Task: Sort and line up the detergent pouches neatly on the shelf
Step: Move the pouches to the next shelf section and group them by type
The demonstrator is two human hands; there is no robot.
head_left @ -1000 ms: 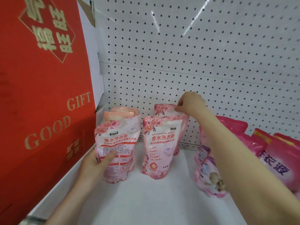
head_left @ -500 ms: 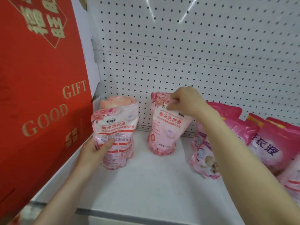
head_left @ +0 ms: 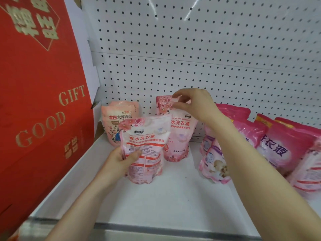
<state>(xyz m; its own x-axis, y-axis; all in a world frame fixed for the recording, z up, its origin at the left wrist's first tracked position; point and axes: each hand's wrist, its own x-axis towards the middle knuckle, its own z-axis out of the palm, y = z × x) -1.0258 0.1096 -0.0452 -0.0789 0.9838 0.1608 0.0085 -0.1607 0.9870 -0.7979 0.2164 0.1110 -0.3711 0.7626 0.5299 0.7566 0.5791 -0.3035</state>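
White shelf board [head_left: 173,202] lies beneath a pale pink floral detergent pouch [head_left: 145,146], gripped upright by the left hand [head_left: 119,159]. Behind it the right hand [head_left: 196,105] pinches the top of a matching pouch [head_left: 178,136], its forearm crossing darker pink pouches [head_left: 278,145]; peach pouches [head_left: 114,122] crowd the red gift box [head_left: 40,101] by the white pegboard [head_left: 208,58].

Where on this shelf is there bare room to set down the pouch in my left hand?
Widest bare patch: the shelf front, between its edge and the pouches. A narrow gap lies between the floral pouch your right hand pinches and the baby-print pouch. Crowded: deep-pink pouches at right, peach pouches back-left.
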